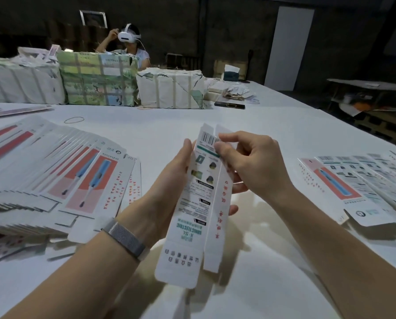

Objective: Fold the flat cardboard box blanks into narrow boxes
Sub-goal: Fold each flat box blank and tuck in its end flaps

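A long white box blank [193,217] with a barcode at its far end and green and red print is held above the white table [250,139], partly opened into a narrow box shape. My left hand [167,187] grips it from the left and behind, with fingertips showing on its right side. My right hand [250,166] pinches its upper right edge near the barcode. A fanned stack of flat blanks [61,173] with red and blue print lies at the left. Several more pieces [358,187] lie in a row at the right.
Strapped paper-wrapped bundles [95,81] stand along the table's far side. Behind them sits a person [132,49] with a white headset. A rubber band [74,120] and a dark phone [229,105] lie on the table. Shelving [367,104] stands beyond the right edge.
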A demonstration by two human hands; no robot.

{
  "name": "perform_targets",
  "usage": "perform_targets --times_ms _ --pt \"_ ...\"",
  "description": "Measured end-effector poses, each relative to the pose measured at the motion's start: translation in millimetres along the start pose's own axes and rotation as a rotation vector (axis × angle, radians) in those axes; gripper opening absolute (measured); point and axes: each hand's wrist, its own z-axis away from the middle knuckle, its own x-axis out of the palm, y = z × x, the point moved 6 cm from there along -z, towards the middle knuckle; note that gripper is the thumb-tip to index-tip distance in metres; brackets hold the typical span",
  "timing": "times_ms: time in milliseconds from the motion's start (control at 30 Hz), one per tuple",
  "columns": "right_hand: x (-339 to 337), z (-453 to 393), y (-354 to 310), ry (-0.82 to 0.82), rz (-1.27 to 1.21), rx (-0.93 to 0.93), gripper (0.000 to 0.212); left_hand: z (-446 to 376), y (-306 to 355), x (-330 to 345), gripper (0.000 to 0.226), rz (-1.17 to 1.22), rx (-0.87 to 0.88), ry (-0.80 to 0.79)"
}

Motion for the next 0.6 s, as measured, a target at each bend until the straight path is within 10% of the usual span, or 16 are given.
perform_targets --times_ms 333,500,600 --pt "-1.7 -6.3 -3.5 0.007 0.068 -0.012 0.022 -23.2 7.0 -9.9 0.041 -0.321 0.271 0.003" --pt "-6.6 -9.8 -2.7 -0.058 0.191 -0.014 0.031 -30.8 20.9 1.2 0.179 -0.303 0.551 -0.061" --pt "-14.7 -11.3 -7.6 -0.07 0.18 -0.053 0.034 -23.0 27.1 0.5 0.135 -0.375 0.566 -0.085"
